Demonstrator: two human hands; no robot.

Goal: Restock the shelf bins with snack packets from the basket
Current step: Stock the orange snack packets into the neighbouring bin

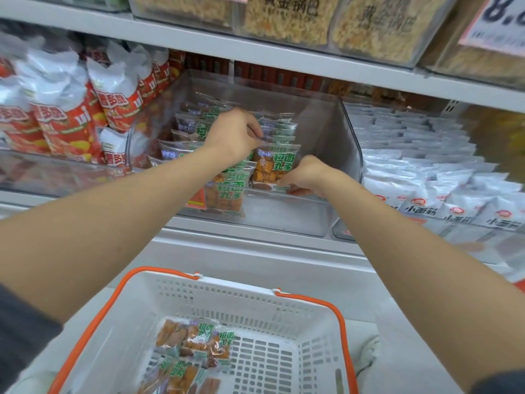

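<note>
looks roughly midway – the clear bin point(332, 137) at 12 o'clock holds rows, its right side bare. left hand point(235, 135) and right hand point(305, 176) pinch one snack packet point(270, 166) inside it – several loose packets point(196, 348) wait in the basket point(241, 294) at 6 o'clock.

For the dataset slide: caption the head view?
Restocking: left hand and right hand hold a green-label snack packet in the clear shelf bin; more packets lie in the white basket below.
</note>
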